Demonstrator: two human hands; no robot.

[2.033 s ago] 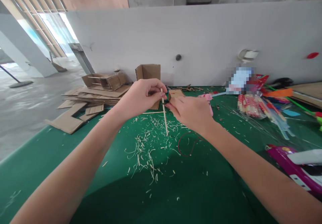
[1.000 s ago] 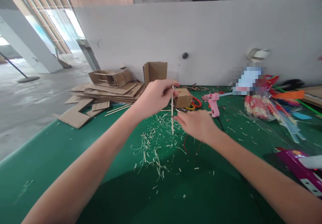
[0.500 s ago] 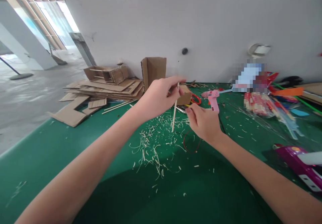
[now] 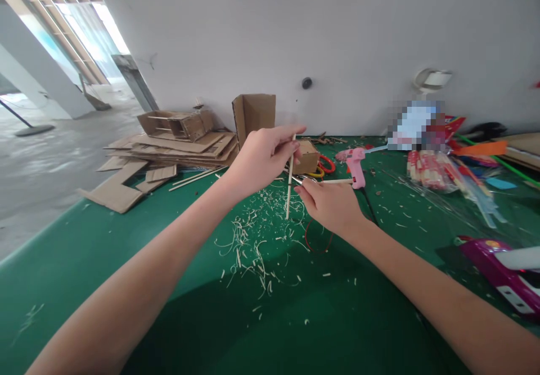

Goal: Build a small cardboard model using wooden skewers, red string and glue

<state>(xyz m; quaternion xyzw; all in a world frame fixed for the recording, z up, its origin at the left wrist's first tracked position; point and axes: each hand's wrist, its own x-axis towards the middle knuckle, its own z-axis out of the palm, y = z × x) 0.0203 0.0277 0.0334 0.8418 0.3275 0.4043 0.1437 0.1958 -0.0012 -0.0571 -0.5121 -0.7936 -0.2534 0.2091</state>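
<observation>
My left hand (image 4: 270, 156) pinches a thin wooden stick (image 4: 288, 200) near its top. The stick stands nearly upright, its lower end close to the green tabletop. My right hand (image 4: 331, 203) is closed beside the stick, thumb and forefinger together at about mid-height. A small dark spot shows on the stick by those fingertips; whatever my right fingers hold is hidden. Pale wood shavings (image 4: 253, 251) lie scattered below both hands. Just behind my right hand a pale rod (image 4: 337, 181) reaches toward the pink glue gun (image 4: 355, 167); I cannot tell whether I hold it.
Stacked cardboard (image 4: 169, 147) and a cardboard box frame (image 4: 181, 125) lie back left. A small cardboard box (image 4: 306, 158) and scissors with red handles (image 4: 327, 164) sit behind my hands. Bundled sticks (image 4: 426, 170) and a purple device (image 4: 498, 268) are on the right. A grey wall (image 4: 202, 43) borders the back.
My right hand has moved left, bringing its fingertips up to the stick. My left hand still holds the stick nearly upright, slightly further left in view. The pale rod behind my right hand now shows.
</observation>
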